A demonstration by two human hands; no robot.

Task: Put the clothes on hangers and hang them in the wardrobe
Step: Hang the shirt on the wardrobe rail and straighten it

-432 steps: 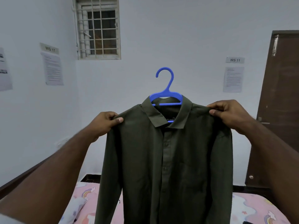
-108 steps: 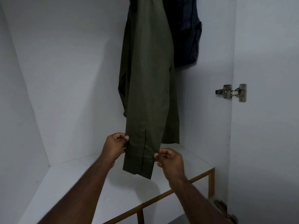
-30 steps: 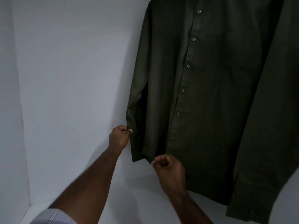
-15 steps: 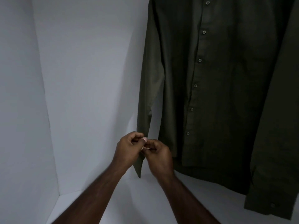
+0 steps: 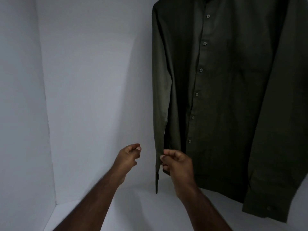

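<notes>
A dark olive long-sleeved shirt (image 5: 221,97) hangs inside the white wardrobe, its buttoned front facing me; the hanger is out of frame above. My right hand (image 5: 176,162) pinches the cuff end of the shirt's left-hanging sleeve (image 5: 160,114) between thumb and fingers. My left hand (image 5: 129,155) hovers just left of that sleeve, apart from the cloth, its fingers loosely curled and holding nothing. The shirt's other sleeve hangs at the far right, reaching lower than the hem.
The wardrobe's white back wall (image 5: 93,80) and left side wall (image 5: 18,114) meet in a corner at the left. A white shelf floor (image 5: 141,210) lies below the shirt and my forearms.
Half a second ago both hands were together on the sleeve cuff. My left hand has since let go and moved left, while my right hand keeps the cuff pinched.
</notes>
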